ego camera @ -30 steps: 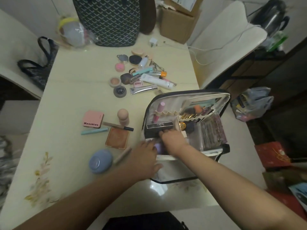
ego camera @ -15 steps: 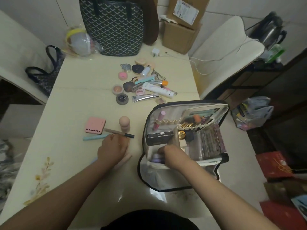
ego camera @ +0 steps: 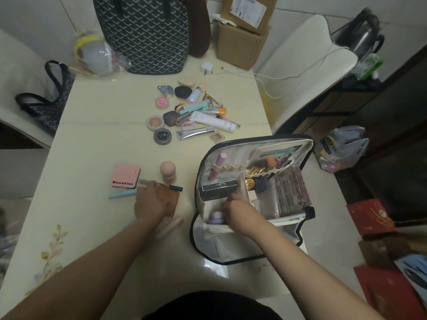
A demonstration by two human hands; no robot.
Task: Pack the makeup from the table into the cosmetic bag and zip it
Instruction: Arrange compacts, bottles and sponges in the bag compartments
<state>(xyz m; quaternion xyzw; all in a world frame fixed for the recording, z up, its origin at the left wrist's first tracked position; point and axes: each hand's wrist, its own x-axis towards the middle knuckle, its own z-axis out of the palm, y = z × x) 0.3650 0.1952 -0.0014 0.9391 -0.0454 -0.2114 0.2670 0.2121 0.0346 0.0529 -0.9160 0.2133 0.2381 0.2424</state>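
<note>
Two hands: both at work, one on the table (ego camera: 92, 139), one inside the cosmetic bag (ego camera: 251, 248).
Left hand: the left hand (ego camera: 151, 203) lies over the brown compact (ego camera: 172, 199), fingers bent down onto it; blurred, so whether it has a real grip I cannot tell.
Right hand: the right hand (ego camera: 235, 211) reaches into the front compartment of the bag, fingers hidden below the rim beside a purple jar (ego camera: 217, 217); what it grips, if anything, I cannot tell.
Bag: unzipped and lying open near the table's right edge, lid propped back, already partly filled with a black box (ego camera: 219, 187), brushes and lipsticks.
Makeup left near: pink compact (ego camera: 126, 176), teal pencil (ego camera: 122, 194), sponge (ego camera: 168, 172), dark-tipped pencil (ego camera: 175, 187), pale stick (ego camera: 171, 224), all just beside the left hand.
Makeup left far: a heap of tubes and pots (ego camera: 191, 114) further up the table, well apart from the bag.
Handling, compact: probably light, stiff and smooth; likely best pinched by opposite edges, since a flat lid may slip and pressed powder can crack if dropped.
Handling, pencils: thin and apt to roll; take them at mid-length.
Handling, bag: soft-sided; it will probably need steadying while filled and zipped.
Progress: roughly halfway by my judgement; zipping not yet possible.
</note>
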